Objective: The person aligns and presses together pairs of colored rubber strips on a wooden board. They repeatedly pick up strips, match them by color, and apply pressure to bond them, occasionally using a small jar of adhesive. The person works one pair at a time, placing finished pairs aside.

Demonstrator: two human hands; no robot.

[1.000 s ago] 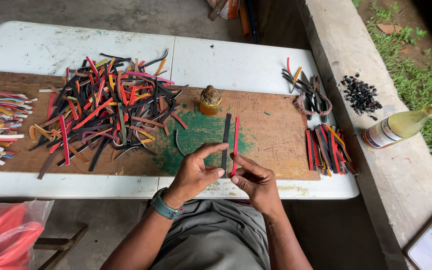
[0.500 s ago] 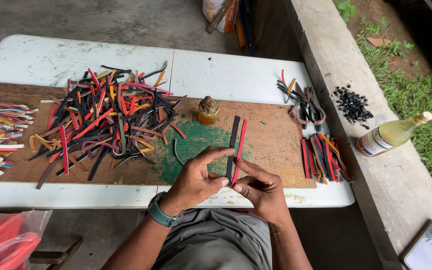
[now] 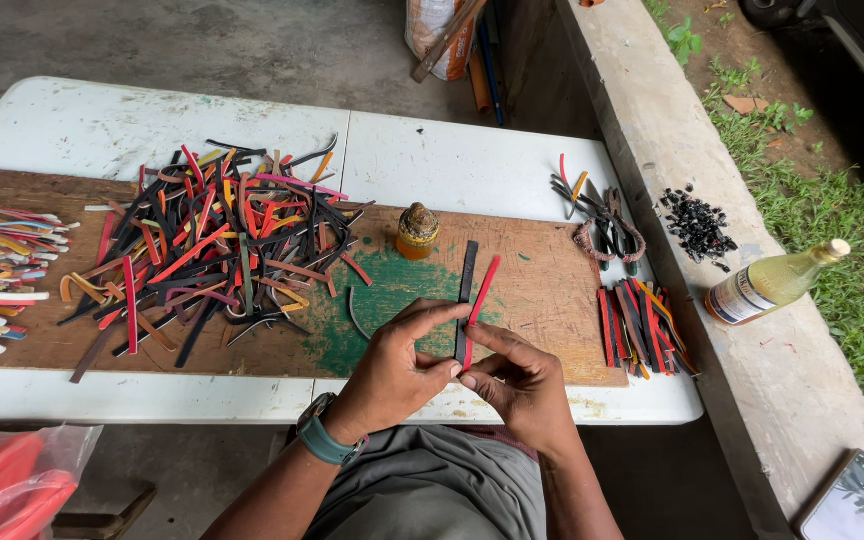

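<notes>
Black strip (image 3: 466, 290) and red strip (image 3: 482, 292) stand pinched between left hand (image 3: 392, 375) and right hand (image 3: 522, 385).

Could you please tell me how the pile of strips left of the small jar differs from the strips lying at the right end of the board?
The left pile is large, loose and tangled, its strips crossing at all angles; the right group is small, its strips side by side and roughly parallel. The left pile lies beyond the left hand; the right group lies beside the right hand. Both mix red, black and orange strips on the wooden board.
</notes>
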